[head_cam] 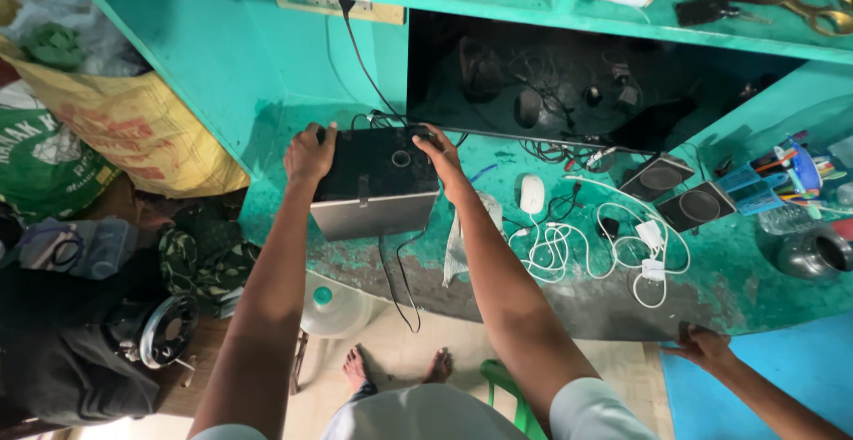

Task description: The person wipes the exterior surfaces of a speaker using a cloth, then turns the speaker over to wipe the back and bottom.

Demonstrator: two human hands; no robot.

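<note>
— Bare feet (397, 367) on the pale floor come first, just under the camera. What sits above them?

— Both forearms reach up to a black box (377, 179) at the front edge of the green desk (569, 302). The left hand (310, 152) grasps its far left corner, and the right hand (442, 157) clasps its far right corner, fingers curled over the back edge.

— Which way does the box lie?

— Flat top up, grey front face toward the person, long axis left to right. A cord (397, 282) hangs from its front over the desk edge.

— Any containers?

— A clear jug (334, 308) with a green cap stands on the floor below the desk; I cannot tell what it holds. At the far right, a blue holder (780, 173) is full of coloured pens, with a dark metal pot (813, 253) near it.

— Packages or labels?

— A yellow sack (133, 129) with red print leans left of the desk, and a green printed sack (35, 160) lies beside it. A pale strip label (306, 2) is on the shelf edge above. Another person's hand (706, 348) rests on the desk's right front edge.
</note>
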